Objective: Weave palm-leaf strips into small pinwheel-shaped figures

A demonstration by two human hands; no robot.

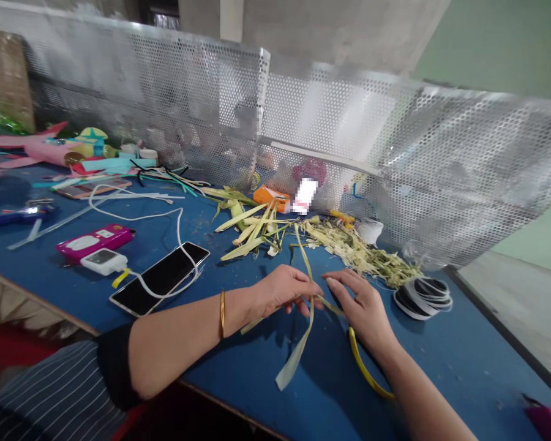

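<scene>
My left hand [282, 289] pinches a long pale green leaf strip [303, 334] that trails down over the blue table [239, 367]. My right hand [360, 306] rests beside it with fingers curled around the same strip, close to the left fingertips. A yellow bangle or ring [365, 367] lies on the table beneath my right wrist. A gold bangle sits on my left wrist. Just beyond my hands lie a pile of cut leaf pieces [252, 229] and shredded scraps [367, 254].
A phone [160, 278] wired to a white power bank [103, 261] and a pink device [94, 239] lie at left. Tape rolls [423, 296] sit at right. A perforated metal screen [395, 147] backs the table. Coloured paper crafts [68, 150] are at far left.
</scene>
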